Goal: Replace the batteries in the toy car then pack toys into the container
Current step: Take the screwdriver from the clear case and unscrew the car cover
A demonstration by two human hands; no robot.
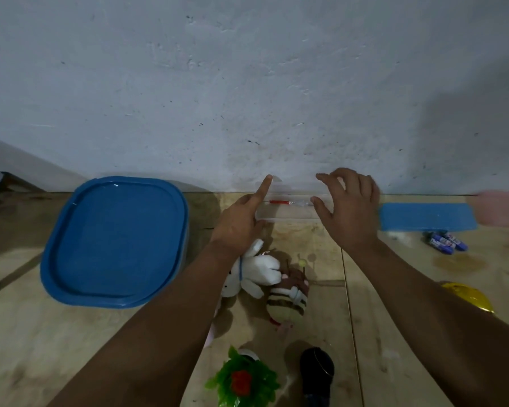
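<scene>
Head view. Fingers point(332, 183) of the right hand point(350, 210) are spread and gently bent, hovering at the right end of a small clear plastic box point(288, 214) that sits against the wall point(247, 83); they close on nothing. The left hand point(241, 221) has its index finger straight, the tip at the box's far left corner, thumb against the near edge, gripping nothing; the pose suggests steadying the box from both ends. Inside the box lies a slim red-handled tool point(279, 202), probably a screwdriver for the battery cover. The box's blue lid point(426, 216) lies on the tabletop point(71, 348) to the right, leaving the box open. Blue batteries point(445, 243) lie just in front of that lid. The large blue-lidded container point(115, 242) stands closed at left, so packing has not begun. A white plush rabbit point(256, 270) and a striped plush toy point(288, 301) lie under the left forearm, awaiting packing. No toy car can be identified.
</scene>
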